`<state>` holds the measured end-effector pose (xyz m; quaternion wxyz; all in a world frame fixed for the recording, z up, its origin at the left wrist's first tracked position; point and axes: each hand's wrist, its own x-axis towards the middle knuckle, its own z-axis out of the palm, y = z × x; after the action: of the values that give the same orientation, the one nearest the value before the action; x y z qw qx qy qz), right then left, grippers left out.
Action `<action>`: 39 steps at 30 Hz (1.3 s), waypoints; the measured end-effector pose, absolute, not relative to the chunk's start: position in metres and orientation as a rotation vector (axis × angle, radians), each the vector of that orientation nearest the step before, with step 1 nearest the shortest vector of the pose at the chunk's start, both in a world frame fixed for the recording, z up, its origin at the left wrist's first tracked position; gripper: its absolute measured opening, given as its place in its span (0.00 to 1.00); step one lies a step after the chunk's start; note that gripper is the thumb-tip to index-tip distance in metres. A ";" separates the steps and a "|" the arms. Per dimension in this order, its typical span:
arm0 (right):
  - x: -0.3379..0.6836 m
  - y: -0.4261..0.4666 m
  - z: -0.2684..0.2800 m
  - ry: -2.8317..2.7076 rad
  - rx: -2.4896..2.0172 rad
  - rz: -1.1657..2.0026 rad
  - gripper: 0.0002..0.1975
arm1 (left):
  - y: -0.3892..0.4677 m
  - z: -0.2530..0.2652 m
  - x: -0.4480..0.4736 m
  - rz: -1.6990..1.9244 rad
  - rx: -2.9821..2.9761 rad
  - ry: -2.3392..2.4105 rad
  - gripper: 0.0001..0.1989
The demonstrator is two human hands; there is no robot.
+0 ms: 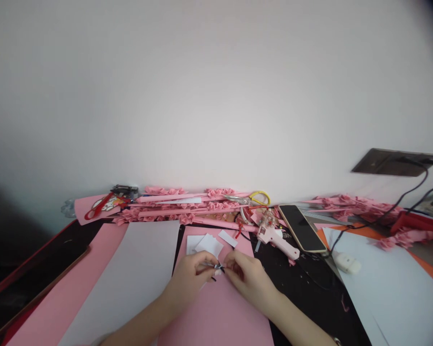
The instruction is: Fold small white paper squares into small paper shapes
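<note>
Both hands meet over a pink sheet of paper (220, 312) at the middle of the table. My left hand (191, 271) pinches a small black and white piece (218, 266), too small to make out exactly. My right hand (247, 274) pinches the other side of this same piece, thumb and forefinger closed. The fingers partly hide it, and a thin dark end pokes out below the left fingertips. Just beyond the fingertips lie small white paper pieces (208, 245) and a white strip (228, 238).
A pink glue gun (279, 242) and a phone (303, 228) lie right of the hands. Yellow-handled scissors (250, 198) rest on pink paper flower stems (187, 211) along the wall. White sheets (130, 278) lie left; a white case (347, 263) and cables (378, 222) are at right.
</note>
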<state>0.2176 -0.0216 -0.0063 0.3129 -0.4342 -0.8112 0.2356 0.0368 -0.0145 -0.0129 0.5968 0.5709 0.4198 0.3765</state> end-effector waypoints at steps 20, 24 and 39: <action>0.219 -0.022 -0.008 -2.181 -1.172 0.545 0.05 | -0.016 -0.006 0.038 0.866 1.326 0.962 0.04; 0.219 -0.022 -0.008 -2.167 -1.180 0.545 0.05 | -0.016 -0.004 0.038 0.863 1.337 0.961 0.04; 0.218 -0.019 -0.001 -2.073 -1.146 0.670 0.08 | -0.013 -0.003 0.038 0.922 1.191 1.049 0.06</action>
<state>0.2179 -0.0195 -0.0007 0.3335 -0.4390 -0.7939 0.2565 0.0380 -0.0130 -0.0033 0.6077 0.5153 0.4539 0.3989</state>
